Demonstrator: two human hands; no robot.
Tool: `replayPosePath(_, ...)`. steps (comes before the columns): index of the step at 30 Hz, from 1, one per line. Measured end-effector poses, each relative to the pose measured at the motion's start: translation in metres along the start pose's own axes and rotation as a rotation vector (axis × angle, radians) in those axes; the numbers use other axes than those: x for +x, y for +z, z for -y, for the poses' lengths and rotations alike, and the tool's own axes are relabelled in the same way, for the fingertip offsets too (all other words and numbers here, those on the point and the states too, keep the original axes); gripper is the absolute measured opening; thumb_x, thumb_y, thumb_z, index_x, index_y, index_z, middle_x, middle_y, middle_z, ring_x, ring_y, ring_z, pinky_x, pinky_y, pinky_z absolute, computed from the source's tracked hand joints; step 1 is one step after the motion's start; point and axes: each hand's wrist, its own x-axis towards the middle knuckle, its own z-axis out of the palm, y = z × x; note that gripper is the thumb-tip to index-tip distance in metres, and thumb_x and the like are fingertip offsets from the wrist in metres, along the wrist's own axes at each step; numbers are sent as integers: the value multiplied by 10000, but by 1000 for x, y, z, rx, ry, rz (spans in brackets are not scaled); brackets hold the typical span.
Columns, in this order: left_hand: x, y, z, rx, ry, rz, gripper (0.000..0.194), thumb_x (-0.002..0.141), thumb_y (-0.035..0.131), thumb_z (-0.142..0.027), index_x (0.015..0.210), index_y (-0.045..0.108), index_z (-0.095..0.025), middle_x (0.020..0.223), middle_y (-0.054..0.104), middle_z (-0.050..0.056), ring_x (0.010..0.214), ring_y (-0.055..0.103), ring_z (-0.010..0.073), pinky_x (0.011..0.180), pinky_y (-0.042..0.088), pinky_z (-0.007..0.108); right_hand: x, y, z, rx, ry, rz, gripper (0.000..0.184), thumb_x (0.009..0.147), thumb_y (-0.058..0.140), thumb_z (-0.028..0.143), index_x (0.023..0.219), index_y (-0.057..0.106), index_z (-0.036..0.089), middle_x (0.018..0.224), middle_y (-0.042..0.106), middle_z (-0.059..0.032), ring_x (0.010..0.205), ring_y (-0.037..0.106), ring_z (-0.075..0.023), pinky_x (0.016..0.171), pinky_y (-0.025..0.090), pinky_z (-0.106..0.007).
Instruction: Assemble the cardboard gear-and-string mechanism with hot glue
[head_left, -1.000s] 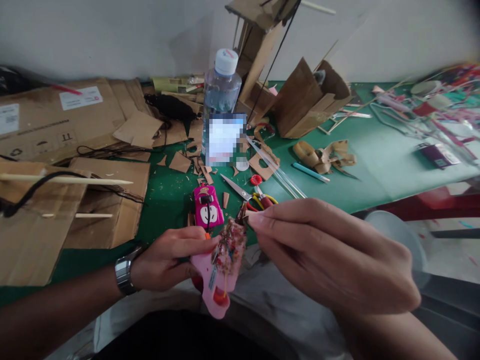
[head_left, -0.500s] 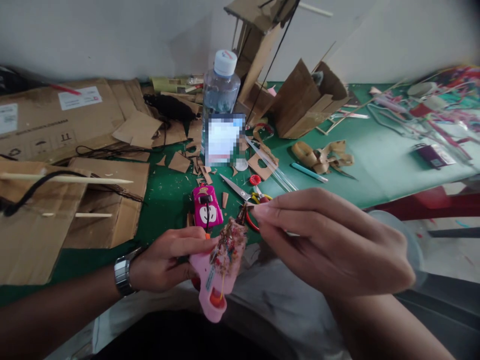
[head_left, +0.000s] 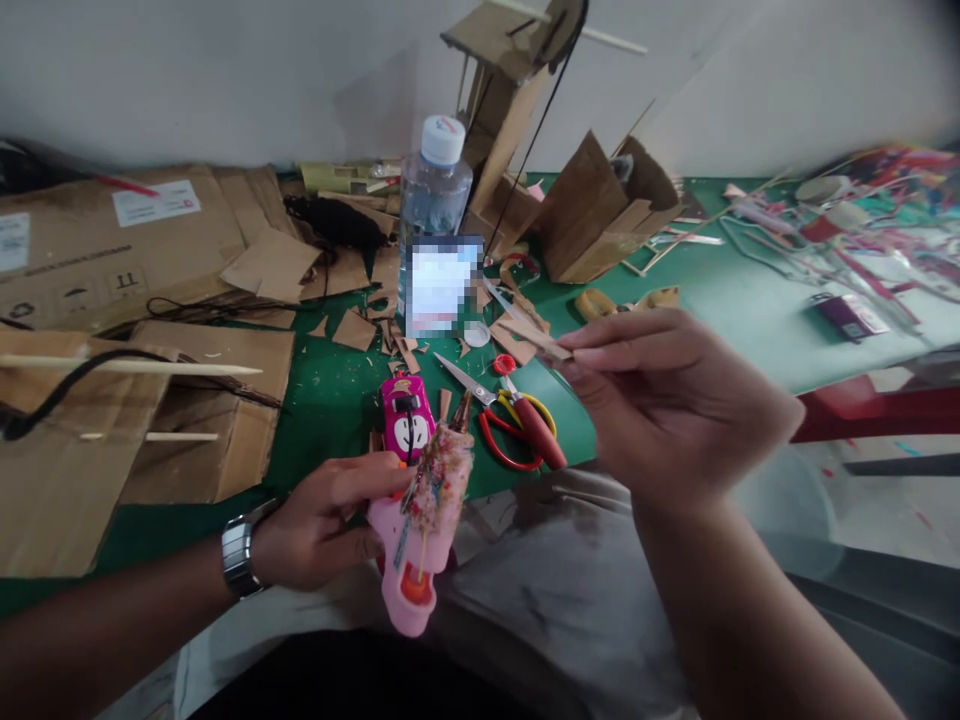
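Note:
My left hand [head_left: 322,525] is wrapped round a pink glue gun [head_left: 411,550], its barrel crusted with brown glue and coloured bits, its dark nozzle pointing away from me. To the right and higher, my right hand [head_left: 660,400] pinches a small piece of cardboard [head_left: 553,347] between thumb and fingertips, apart from the nozzle. Below that piece, red-handled scissors [head_left: 514,440] lie partly open on the green table [head_left: 330,390], with a second red-and-yellow-handled tool [head_left: 538,425] across them. A magenta power box [head_left: 407,418] with a black plug in it sits just beyond the glue gun.
A water bottle [head_left: 435,195] stands behind a phone [head_left: 442,285] with a blurred screen. Cardboard sheets [head_left: 97,255] and a cardboard build with wooden sticks [head_left: 135,367] fill the left. A cardboard box [head_left: 592,225] stands behind, and a dark purple box [head_left: 847,316] lies at right.
My right hand has moved up and away from the glue gun's nozzle with the cardboard piece, uncovering the scissor handles. The glue gun has shifted slightly left and down.

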Motion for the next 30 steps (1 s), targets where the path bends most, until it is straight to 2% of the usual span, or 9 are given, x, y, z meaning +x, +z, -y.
replayPosePath(6,-3,2,1,-41,-3,6,296,1059,638,-364,1270,708,-168,888,661,54,772,597,169,739,500,297,0,3,-24,290,198,-118,139,860,899,211,877,766,249,940,781,-30,814,790,-206,726,708,-381)
replayPosePath(9,-4,5,5,-82,59,-28,436,1043,655,-339,1459,631,-212,920,677,69,821,627,196,775,519,325,0,3,-38,435,338,-139,180,854,911,254,883,736,230,880,764,14,728,784,-160,693,704,-314)
replayPosePath(12,-3,6,9,-89,142,-54,593,1032,670,-334,1601,517,-277,966,704,80,857,667,211,787,540,331,-1,1,-47,521,435,-69,180,905,871,303,953,704,259,830,739,56,689,784,-137,682,691,-271)
replayPosePath(15,-3,6,11,-56,145,-63,599,1022,696,-360,1594,539,-281,976,713,81,860,680,208,790,556,324,-3,1,-47,599,508,20,176,914,852,289,1019,712,278,854,753,60,688,789,-129,651,673,-237)
replayPosePath(19,-3,5,11,-27,147,-63,618,999,735,-329,1585,549,-273,991,725,77,861,686,203,806,559,325,-8,6,-33,642,599,73,170,924,819,261,1080,751,278,830,760,55,668,784,-122,600,643,-205)
replayPosePath(22,-3,4,10,-22,151,-47,622,1002,727,-325,1591,537,-272,1028,738,88,900,695,219,824,563,347,-9,8,-26,644,632,63,196,925,796,242,1115,774,287,805,754,61,641,772,-112,569,621,-188)
replayPosePath(25,-2,4,10,-30,165,-35,634,992,721,-305,1595,527,-261,1040,731,91,903,684,225,808,556,353,-8,6,-30,650,636,56,161,930,783,255,1086,793,296,781,743,66,612,750,-102,544,596,-181)
replayPosePath(30,-2,5,11,-49,180,-49,660,959,721,-257,1591,533,-246,1029,707,69,876,661,210,780,544,332,-5,-6,-52,622,494,58,256,949,754,305,1188,784,390,736,704,87,536,673,-107,469,536,-209)
